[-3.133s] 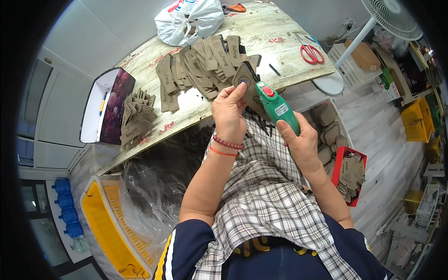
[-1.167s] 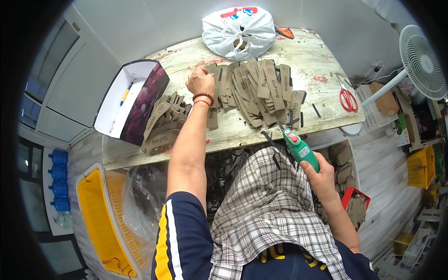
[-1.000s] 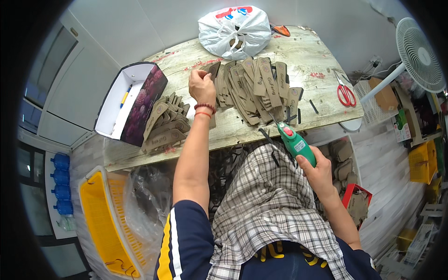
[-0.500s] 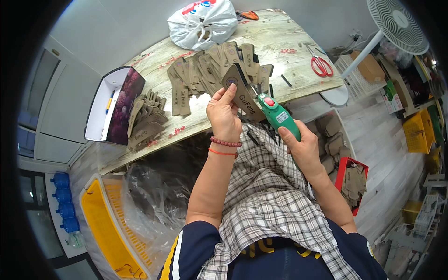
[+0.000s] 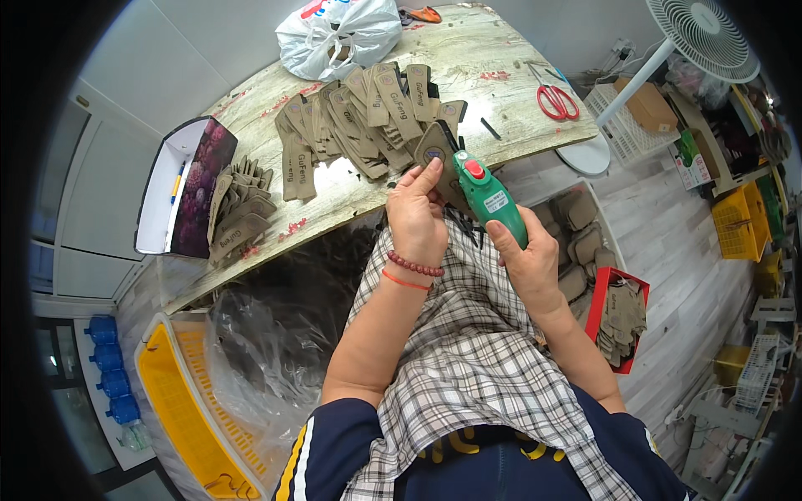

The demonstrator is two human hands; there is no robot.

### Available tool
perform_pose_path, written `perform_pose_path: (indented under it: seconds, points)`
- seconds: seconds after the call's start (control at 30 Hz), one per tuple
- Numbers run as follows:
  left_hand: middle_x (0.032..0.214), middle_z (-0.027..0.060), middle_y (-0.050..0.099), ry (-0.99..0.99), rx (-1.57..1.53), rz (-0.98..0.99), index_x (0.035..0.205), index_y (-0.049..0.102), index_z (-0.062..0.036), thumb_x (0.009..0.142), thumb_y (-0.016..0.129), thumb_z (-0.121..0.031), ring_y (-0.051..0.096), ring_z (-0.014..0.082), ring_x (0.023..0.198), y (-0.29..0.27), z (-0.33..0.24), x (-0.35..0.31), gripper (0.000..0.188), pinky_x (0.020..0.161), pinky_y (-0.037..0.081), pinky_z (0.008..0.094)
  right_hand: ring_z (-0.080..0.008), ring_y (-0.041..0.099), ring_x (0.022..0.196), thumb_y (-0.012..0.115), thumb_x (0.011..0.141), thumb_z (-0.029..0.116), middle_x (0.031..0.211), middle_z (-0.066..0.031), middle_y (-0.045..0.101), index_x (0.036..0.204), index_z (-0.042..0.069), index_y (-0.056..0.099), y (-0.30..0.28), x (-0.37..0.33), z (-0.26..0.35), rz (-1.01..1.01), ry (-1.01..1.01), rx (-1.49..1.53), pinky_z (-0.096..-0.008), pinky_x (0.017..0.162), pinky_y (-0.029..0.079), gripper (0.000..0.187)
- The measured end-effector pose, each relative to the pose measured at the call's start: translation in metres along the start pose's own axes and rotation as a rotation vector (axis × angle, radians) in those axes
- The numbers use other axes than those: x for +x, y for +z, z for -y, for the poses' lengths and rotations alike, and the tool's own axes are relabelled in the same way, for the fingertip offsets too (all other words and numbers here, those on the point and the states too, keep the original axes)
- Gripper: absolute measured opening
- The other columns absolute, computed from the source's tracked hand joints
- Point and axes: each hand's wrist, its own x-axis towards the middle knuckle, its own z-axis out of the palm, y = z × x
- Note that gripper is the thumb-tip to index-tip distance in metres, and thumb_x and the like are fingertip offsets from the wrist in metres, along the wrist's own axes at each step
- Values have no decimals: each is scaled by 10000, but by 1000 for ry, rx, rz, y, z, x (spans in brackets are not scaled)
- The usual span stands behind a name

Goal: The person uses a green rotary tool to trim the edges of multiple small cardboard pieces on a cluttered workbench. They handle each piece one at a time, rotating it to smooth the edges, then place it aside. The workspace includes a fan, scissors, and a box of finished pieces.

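Observation:
In my left hand (image 5: 419,209) is a brown fabric piece (image 5: 428,144) with a round emblem, pinched under my thumb and tilted. My right hand (image 5: 535,263) grips a green handheld electric cutter (image 5: 494,199) with a red button. The cutter's head meets the dark right edge of the piece, near its upper end; its blade is too small to make out. Just beyond my hands, a spread of similar brown fabric pieces (image 5: 403,108) with printed lettering lies on the table. Part of the held piece is hidden behind my fingers and the cutter.
On the marbled table (image 5: 468,58) are a white plastic bag (image 5: 355,42), red-handled scissors (image 5: 557,102) and a flower-patterned box (image 5: 200,179) beside stacked pieces. Below right stands a red box (image 5: 600,313) of pieces. A yellow basket (image 5: 188,409) and clear plastic sheeting (image 5: 259,342) lie low left.
The cutter has moved up along the edge of the fabric piece, and the piece has turned more edge-on. The whole view has shifted slightly, with the table sitting further left.

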Motion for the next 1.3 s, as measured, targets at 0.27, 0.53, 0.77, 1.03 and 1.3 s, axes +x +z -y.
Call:
perform_pose_path:
  seconds: [0.27, 0.53, 0.77, 1.03, 1.3]
  points:
    - [812, 10, 672, -33, 11, -47, 902, 648, -29, 859, 686, -60, 588, 75, 663, 11, 1, -23, 65, 611, 443, 205, -122, 597, 656, 686, 879, 379, 744, -65, 643, 1089, -10, 611, 0, 3, 1, -39, -45, -4, -276, 606, 486, 448]
    - [851, 52, 689, 163, 148, -41, 936, 654, 3, 876, 662, -42, 637, 92, 722, -14, -14, -9, 75, 639, 503, 206, -141, 579, 633, 697, 871, 365, 736, -75, 631, 1074, -2, 619, -10, 4, -8, 21, -45, -74, -289, 595, 475, 426]
    - [859, 69, 699, 128, 354, 20, 957, 670, 31, 869, 655, -18, 634, 88, 710, -20, -37, -6, 102, 651, 509, 209, -151, 586, 634, 706, 864, 353, 741, -88, 634, 1073, -3, 618, -11, 6, -2, 42, -88, -127, -296, 595, 478, 422]
    - [825, 23, 687, 30, 761, 136, 936, 692, 3, 857, 664, -49, 604, 62, 711, -52, -108, 5, 99, 674, 468, 186, -134, 591, 650, 712, 857, 346, 734, -86, 635, 1069, 2, 621, 2, 13, -5, 151, -104, -90, -295, 595, 477, 415]
    - [782, 72, 676, 508, 1799, -448, 929, 684, -51, 878, 597, -200, 615, 167, 703, -187, -324, 76, 180, 680, 470, 311, -86, 525, 549, 702, 868, 298, 654, -31, 584, 1068, 3, 620, 10, 11, -18, 148, 15, -36, -264, 527, 434, 365]
